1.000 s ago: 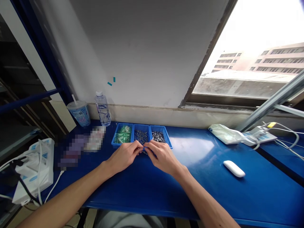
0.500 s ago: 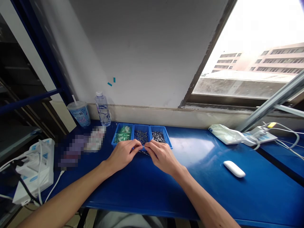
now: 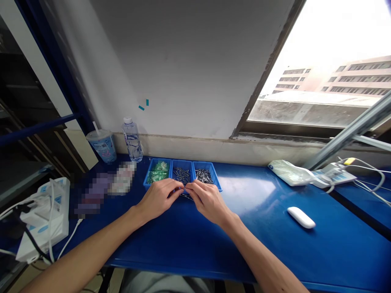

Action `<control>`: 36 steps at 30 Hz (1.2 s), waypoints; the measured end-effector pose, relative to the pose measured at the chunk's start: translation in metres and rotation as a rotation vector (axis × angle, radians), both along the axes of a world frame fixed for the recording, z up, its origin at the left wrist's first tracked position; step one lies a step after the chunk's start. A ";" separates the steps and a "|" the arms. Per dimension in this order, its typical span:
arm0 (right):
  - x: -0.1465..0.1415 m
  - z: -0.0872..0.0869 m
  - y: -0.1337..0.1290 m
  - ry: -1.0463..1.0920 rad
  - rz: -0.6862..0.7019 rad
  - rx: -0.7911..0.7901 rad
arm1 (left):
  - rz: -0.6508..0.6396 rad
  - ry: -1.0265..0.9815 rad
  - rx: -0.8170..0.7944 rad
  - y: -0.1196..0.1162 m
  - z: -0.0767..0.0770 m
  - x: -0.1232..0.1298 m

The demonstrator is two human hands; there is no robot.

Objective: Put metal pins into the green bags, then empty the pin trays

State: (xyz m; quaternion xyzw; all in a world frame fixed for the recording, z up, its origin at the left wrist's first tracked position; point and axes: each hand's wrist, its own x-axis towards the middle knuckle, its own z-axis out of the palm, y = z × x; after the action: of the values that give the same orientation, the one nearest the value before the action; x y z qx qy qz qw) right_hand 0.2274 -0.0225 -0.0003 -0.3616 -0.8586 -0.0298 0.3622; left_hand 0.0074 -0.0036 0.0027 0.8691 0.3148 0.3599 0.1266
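Observation:
Three small blue trays stand side by side on the blue table (image 3: 269, 240). The left tray (image 3: 158, 173) holds green pieces; the middle tray (image 3: 182, 173) and the right tray (image 3: 205, 174) hold small metal pins. My left hand (image 3: 159, 198) and my right hand (image 3: 207, 200) meet fingertip to fingertip just in front of the middle tray. Together they pinch something small and thin, most likely a metal pin (image 3: 184, 188), though it is too small to see clearly. A few loose pins (image 3: 185, 196) lie on the table under my fingers.
A plastic water bottle (image 3: 132, 139) and a lidded cup with a straw (image 3: 102, 145) stand at the back left. White power adapters with cables (image 3: 42, 217) sit at the left edge. A white oblong object (image 3: 301, 217) lies to the right, with a white device and wires (image 3: 317, 175) behind it.
Both hands have shifted slightly toward the trays, fingertips staying pressed together. Nothing else has moved.

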 end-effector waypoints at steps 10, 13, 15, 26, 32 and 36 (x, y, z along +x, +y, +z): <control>0.001 -0.002 0.000 -0.002 0.020 -0.016 | 0.027 0.050 0.027 -0.001 0.004 -0.001; 0.001 -0.001 0.000 0.029 0.017 0.006 | 0.039 0.059 0.024 -0.001 0.005 -0.002; 0.002 -0.001 0.001 0.042 0.002 0.026 | 0.049 0.064 0.021 -0.001 0.005 -0.002; 0.007 -0.001 0.005 0.067 -0.045 0.098 | 0.062 0.045 0.049 0.000 0.008 -0.003; 0.007 -0.001 0.004 0.079 -0.034 0.099 | 0.033 0.027 0.057 0.000 0.009 -0.004; 0.005 -0.001 0.003 0.086 -0.023 0.074 | 0.021 0.013 0.069 0.001 0.006 -0.003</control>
State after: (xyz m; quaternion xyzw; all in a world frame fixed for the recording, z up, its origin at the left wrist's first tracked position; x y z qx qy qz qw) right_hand 0.2329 -0.0192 -0.0016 -0.3589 -0.8363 -0.0500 0.4114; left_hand 0.0041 -0.0025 0.0092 0.8720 0.3120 0.3660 0.0908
